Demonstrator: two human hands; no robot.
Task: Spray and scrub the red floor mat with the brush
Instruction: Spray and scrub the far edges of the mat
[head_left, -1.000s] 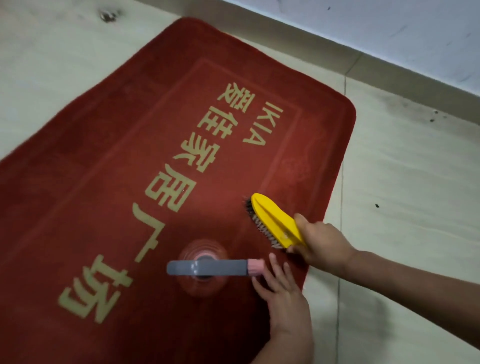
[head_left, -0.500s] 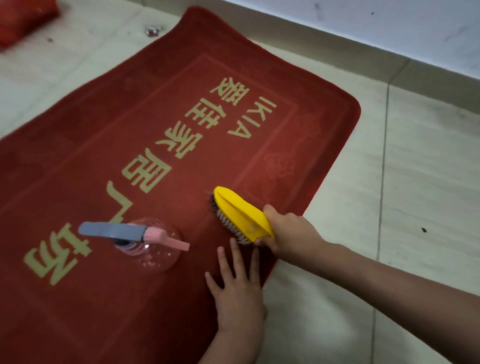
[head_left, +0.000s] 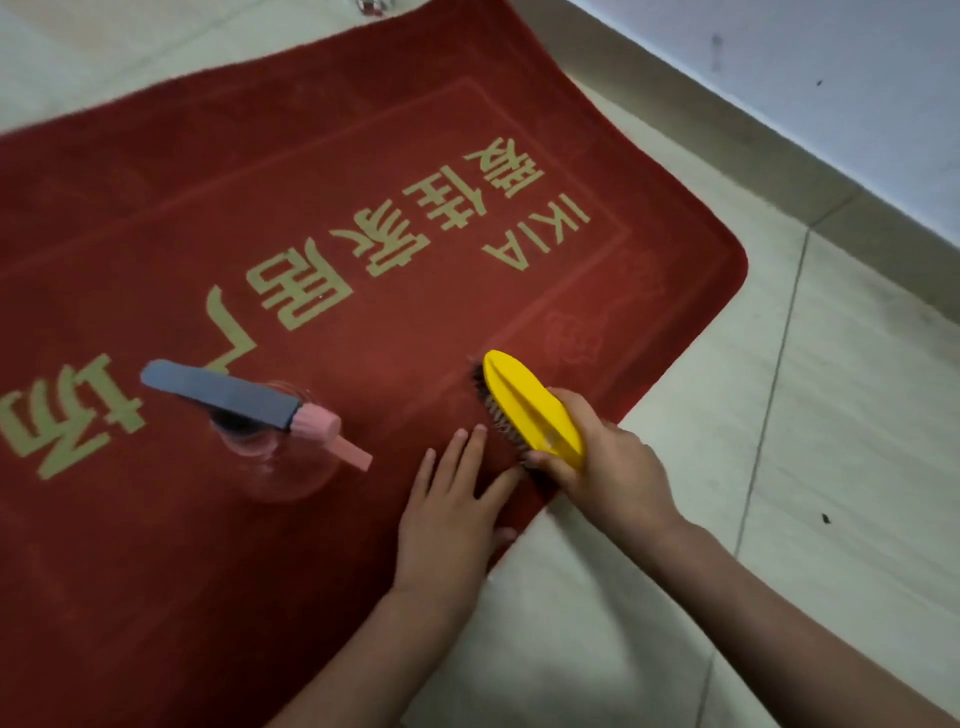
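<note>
The red floor mat (head_left: 322, 171) with gold lettering lies on a pale tiled floor. My right hand (head_left: 613, 467) grips the rear of a yellow scrub brush (head_left: 530, 405), whose dark bristles press on the mat near its right edge. My left hand (head_left: 452, 514) lies flat on the mat with straight fingers, just left of the brush. A clear spray bottle (head_left: 280, 457) with a grey and pink trigger head stands on the mat left of both hands.
Pale floor tiles (head_left: 779, 467) run along the mat's right side, with a wall and skirting (head_left: 779, 171) at the upper right. A small metal object (head_left: 371, 5) sits on the floor at the top edge.
The view has swung, so the mat and bottle sit differently in frame. My left hand has moved off the bottle's nozzle and now lies flat on the mat beside the brush.
</note>
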